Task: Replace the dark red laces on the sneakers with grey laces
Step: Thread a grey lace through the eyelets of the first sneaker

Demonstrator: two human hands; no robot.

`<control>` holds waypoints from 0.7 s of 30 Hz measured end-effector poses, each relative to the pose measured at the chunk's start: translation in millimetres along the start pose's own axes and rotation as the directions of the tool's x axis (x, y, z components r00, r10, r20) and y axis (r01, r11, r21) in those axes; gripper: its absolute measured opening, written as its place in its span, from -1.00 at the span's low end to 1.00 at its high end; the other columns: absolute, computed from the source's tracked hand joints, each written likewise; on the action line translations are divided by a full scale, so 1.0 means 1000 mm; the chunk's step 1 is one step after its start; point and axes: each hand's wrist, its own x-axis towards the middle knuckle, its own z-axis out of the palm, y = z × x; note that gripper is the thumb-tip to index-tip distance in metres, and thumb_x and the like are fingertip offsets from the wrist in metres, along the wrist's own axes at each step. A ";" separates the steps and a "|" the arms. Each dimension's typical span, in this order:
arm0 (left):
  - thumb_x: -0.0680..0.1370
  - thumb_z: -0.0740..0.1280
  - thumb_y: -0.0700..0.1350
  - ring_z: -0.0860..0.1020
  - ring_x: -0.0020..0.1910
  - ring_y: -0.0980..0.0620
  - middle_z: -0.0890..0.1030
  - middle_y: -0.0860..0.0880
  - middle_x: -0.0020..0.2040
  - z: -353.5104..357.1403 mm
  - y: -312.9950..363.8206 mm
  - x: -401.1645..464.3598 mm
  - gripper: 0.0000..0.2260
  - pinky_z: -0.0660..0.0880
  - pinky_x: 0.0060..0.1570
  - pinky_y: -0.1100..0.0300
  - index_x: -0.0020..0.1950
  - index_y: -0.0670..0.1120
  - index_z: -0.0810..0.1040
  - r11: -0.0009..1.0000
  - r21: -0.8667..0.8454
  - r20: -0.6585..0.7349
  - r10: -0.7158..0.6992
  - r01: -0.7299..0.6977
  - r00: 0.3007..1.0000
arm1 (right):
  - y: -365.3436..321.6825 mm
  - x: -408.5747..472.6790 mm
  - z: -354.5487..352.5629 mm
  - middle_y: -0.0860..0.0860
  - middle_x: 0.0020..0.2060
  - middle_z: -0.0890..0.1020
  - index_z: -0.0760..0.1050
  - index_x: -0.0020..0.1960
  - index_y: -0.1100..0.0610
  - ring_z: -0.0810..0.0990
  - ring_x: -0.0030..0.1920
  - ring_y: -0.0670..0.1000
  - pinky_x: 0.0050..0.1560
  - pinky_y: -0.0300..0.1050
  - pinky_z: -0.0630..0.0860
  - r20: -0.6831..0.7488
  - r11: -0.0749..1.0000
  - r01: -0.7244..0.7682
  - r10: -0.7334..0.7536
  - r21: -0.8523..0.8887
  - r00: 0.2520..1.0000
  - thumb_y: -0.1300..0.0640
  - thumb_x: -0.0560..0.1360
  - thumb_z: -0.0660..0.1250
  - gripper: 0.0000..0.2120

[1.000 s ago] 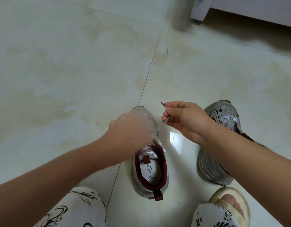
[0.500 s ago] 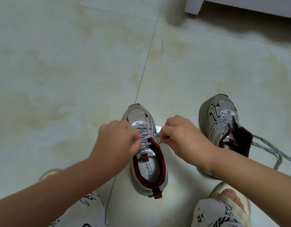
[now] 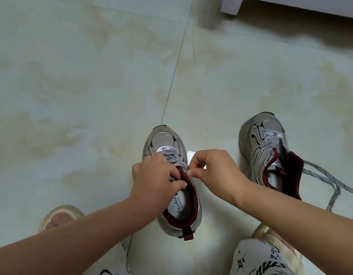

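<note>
Left slipper (image 3: pixel 59 215): pale, toes showing, at lower left on the tiled floor (image 3: pixel 82 86); person crouches over the work.
Left hand (image 3: pixel 151 181): fingers curled on the grey lace (image 3: pixel 176 158) at the tongue of the near sneaker (image 3: pixel 165 141), prob. pinning it so crossings stay snug.
Near sneaker: centre, toe pointing away, grey lace thru lower eyelets; dark red collar, w/ no dark red lace seen.
Right hand (image 3: pixel 215 171): thumb & fingertips pinch the lace end at the shoe's right edge, apparently feeding an upper eyelet.
Far sneaker (image 3: pixel 263 147): right, tongue pulled open, its grey speckled lace (image 3: pixel 328 179) trailing loose on the floor, untied.
Right slipper (image 3: pixel 261 231): partly hidden by patterned trousers (image 3: pixel 257 259).
</note>
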 end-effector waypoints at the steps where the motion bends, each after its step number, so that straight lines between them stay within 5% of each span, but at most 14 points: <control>1: 0.40 0.41 0.12 0.34 0.12 0.13 0.34 0.14 -0.10 0.000 0.001 0.000 -0.85 0.06 -0.02 0.21 -0.12 0.10 0.63 1.000 -0.015 -0.004 -0.009 0.009 1.000 | -0.002 -0.004 0.000 -0.04 -0.22 0.62 0.58 -0.20 0.09 0.53 -0.14 -0.03 -0.14 -0.21 0.36 -0.016 0.999 0.018 -0.018 -0.039 1.000 0.15 0.46 0.37 -0.93; 6: 0.45 0.37 0.04 0.36 0.09 0.12 0.32 0.14 -0.16 0.001 0.000 -0.002 -0.91 0.06 -0.02 0.22 -0.16 0.06 0.63 0.999 -0.038 -0.034 0.001 -0.002 0.999 | -0.004 -0.014 0.003 -0.04 -0.06 0.54 0.53 -0.11 0.06 0.38 0.07 -0.05 0.09 -0.18 0.33 0.009 0.969 0.155 -0.156 -0.193 0.988 0.01 0.45 0.37 -0.87; 9: 0.46 0.36 0.05 0.34 0.11 0.13 0.34 0.14 -0.13 -0.004 -0.001 -0.002 -0.90 0.06 0.01 0.22 -0.16 0.06 0.63 0.999 -0.020 0.001 0.026 -0.026 1.000 | -0.001 -0.015 0.006 -0.09 -0.01 0.39 0.44 -0.03 0.02 0.33 0.05 -0.10 0.03 -0.29 0.30 -0.032 0.981 0.110 -0.117 -0.158 0.993 0.04 0.41 0.41 -0.80; 14: 0.46 0.37 0.04 0.33 0.10 0.14 0.35 0.15 -0.09 -0.040 -0.003 0.000 -0.93 0.11 0.10 0.19 -0.21 0.08 0.57 0.968 0.154 0.256 0.156 -0.200 0.954 | -0.004 -0.017 0.011 -0.05 0.03 0.33 0.29 0.05 -0.01 0.52 -0.07 0.03 -0.01 -0.11 0.48 -0.034 1.000 0.012 -0.012 -0.010 0.999 0.14 0.43 0.32 -0.73; 17: 0.32 0.44 0.02 0.48 -0.03 0.14 0.49 0.14 -0.17 -0.077 -0.009 0.003 -0.89 0.34 0.14 0.18 -0.39 0.12 0.56 0.962 -0.266 0.472 0.180 -0.055 0.863 | -0.007 -0.019 0.013 -0.05 0.01 0.36 0.32 0.08 -0.02 0.53 -0.13 0.06 -0.06 -0.10 0.45 -0.007 0.996 0.075 -0.076 -0.048 0.997 0.21 0.46 0.25 -0.75; 21: 0.41 0.45 -0.15 0.51 -0.24 0.23 0.58 0.11 -0.28 -0.078 -0.017 0.008 -0.81 0.41 -0.15 0.41 -0.38 0.05 0.59 0.840 -0.542 0.362 0.199 0.032 0.911 | -0.009 -0.020 0.020 -0.05 -0.03 0.39 0.46 0.04 0.02 0.45 -0.14 0.03 -0.15 -0.17 0.36 0.010 0.965 0.173 -0.174 -0.198 0.985 0.24 0.47 0.21 -0.80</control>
